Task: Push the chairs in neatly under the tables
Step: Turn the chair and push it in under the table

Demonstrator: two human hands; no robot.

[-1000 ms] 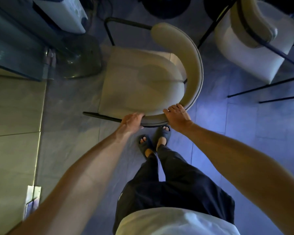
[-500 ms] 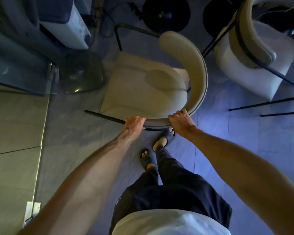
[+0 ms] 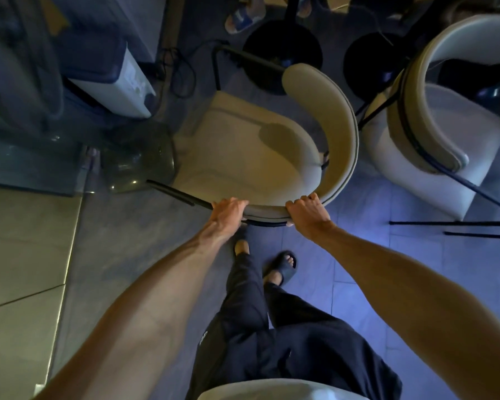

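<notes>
The curved backrest of the cream chair (image 3: 243, 151) is gripped at its near edge by both hands: the left hand (image 3: 227, 212) is closed over the rim where the black frame meets it, the right hand (image 3: 308, 213) is closed over the rim further right. The chair stands at the scene's centre, its seat turned toward the far left (under a glass tabletop (image 3: 26, 157) edge). A second chair (image 3: 433, 157) stands just beside it, right.
</notes>
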